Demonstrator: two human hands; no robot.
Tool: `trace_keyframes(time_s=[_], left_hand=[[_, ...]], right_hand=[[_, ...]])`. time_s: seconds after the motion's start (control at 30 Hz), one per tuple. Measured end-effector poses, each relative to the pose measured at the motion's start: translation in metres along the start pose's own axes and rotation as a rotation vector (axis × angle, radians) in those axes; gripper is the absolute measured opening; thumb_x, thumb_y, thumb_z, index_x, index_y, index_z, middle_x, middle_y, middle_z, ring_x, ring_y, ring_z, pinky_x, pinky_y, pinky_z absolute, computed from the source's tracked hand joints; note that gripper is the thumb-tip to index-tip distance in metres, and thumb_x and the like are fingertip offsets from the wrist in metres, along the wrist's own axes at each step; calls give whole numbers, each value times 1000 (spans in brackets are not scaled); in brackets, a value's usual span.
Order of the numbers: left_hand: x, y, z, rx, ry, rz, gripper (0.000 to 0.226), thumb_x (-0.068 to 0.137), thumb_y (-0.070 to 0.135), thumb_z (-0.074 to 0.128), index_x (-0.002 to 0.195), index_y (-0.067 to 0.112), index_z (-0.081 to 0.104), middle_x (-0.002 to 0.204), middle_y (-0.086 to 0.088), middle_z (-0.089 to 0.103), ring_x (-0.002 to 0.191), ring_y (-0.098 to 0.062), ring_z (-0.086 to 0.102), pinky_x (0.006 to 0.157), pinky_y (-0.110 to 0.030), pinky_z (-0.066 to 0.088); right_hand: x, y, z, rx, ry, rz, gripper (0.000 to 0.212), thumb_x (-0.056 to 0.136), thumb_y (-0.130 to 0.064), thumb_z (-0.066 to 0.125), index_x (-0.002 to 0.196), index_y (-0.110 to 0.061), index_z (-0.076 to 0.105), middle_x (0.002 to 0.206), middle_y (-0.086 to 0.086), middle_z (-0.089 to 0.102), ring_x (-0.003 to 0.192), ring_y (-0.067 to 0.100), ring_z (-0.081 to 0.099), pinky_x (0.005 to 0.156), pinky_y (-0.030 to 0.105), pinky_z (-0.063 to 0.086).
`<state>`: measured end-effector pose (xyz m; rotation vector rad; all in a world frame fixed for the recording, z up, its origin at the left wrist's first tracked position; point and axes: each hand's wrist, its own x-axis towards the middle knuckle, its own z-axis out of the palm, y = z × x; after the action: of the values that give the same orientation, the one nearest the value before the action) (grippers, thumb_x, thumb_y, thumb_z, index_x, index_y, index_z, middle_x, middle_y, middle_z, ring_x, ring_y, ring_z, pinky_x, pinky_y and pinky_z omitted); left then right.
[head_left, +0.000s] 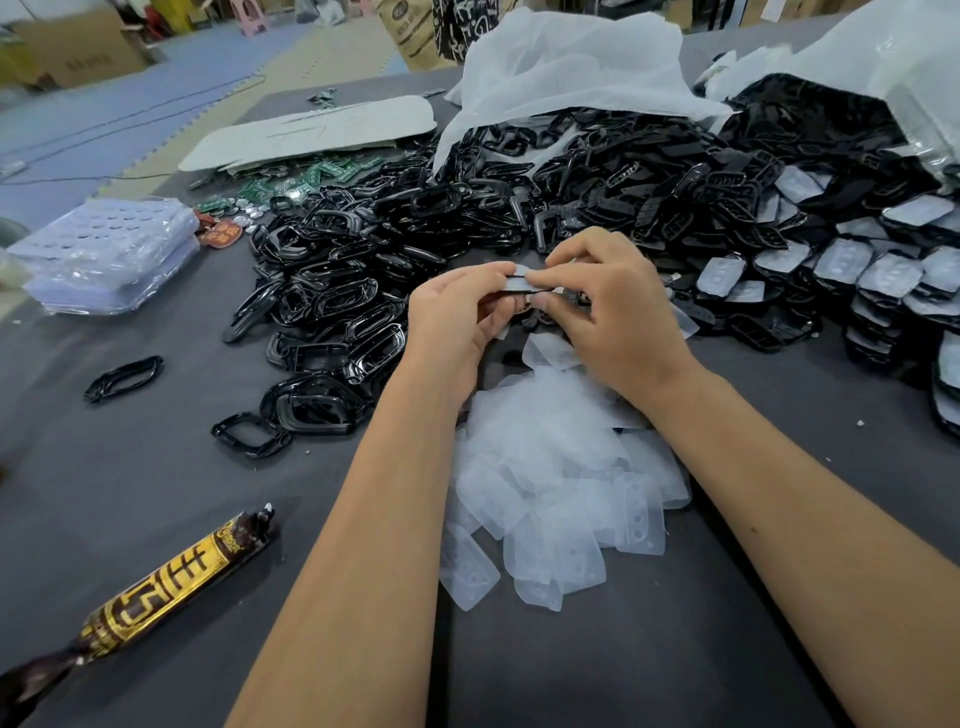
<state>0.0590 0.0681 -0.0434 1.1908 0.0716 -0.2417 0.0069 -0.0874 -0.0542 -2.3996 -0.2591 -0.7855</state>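
Note:
My left hand (457, 322) and my right hand (613, 306) meet above the grey table (156, 493) and together pinch a small black shell with a translucent pad (517, 283) on it. Fingers of both hands curl round its ends, hiding most of it. Under my wrists lies a heap of translucent silicone pads (556, 493). A big pile of glossy black frames (337, 312) spreads to the left and behind my hands.
Black shells fitted with pads (857, 270) are stacked at the right. White plastic bags (571, 67) cover more black parts at the back. Green circuit boards (311, 176), clear blister trays (104, 254) and a gold-and-brown wrapped stick (166, 592) lie at the left.

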Motion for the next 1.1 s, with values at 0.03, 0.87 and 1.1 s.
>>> trace_keyframes(time_s=[0.03, 0.87, 1.1], left_hand=[[0, 1, 0, -3, -28, -15, 17, 96, 7, 65, 98, -7, 75, 81, -15, 73, 63, -15, 66, 57, -16, 54], [-4, -4, 6, 24, -132, 22, 13, 100, 1, 61, 94, 3, 72, 89, -13, 70, 75, -13, 63, 73, -24, 58], [-7, -4, 4, 20, -141, 48, 5, 96, 4, 70, 91, 6, 71, 89, -12, 70, 72, -12, 65, 73, -24, 59]], right_hand=[[0, 0, 0, 12, 34, 2, 17, 93, -15, 76, 109, -10, 81, 104, 7, 67, 102, 27, 59, 90, 34, 47], [3, -1, -3, 994, 46, 585, 24, 96, 3, 67, 114, -11, 74, 88, 4, 73, 83, 16, 69, 71, 25, 56], [2, -1, -2, 954, 69, 568, 22, 92, 3, 72, 110, -9, 74, 76, 0, 73, 78, 15, 70, 74, 24, 57]])
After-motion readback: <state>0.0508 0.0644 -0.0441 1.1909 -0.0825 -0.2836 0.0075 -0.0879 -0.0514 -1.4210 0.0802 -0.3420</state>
